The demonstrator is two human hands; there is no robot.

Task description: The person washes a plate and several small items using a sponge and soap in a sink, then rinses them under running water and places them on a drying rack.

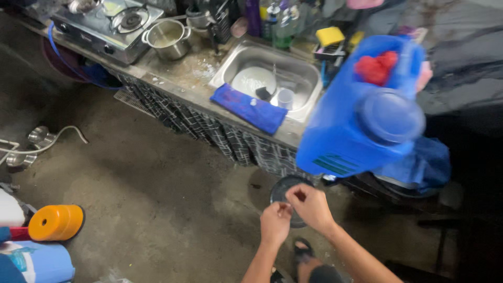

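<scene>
— Two hands, near centre: what are they doing?
— Left hand (276, 221) and right hand (309, 205) pinch something tiny together, over a dark lid (285, 191) on the floor.
— Beyond?
— A blue jug (346, 131) right, then the sink (309, 73), with a blue cloth (249, 109) on its near rim.

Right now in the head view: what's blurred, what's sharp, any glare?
Head view: the blue jug close to the lens is soft and smeared; both hands, left hand and right hand, are slightly motion-blurred; the sink and stove read sharper; the right edge falls into deep shadow; mild glare on the floor.
</scene>
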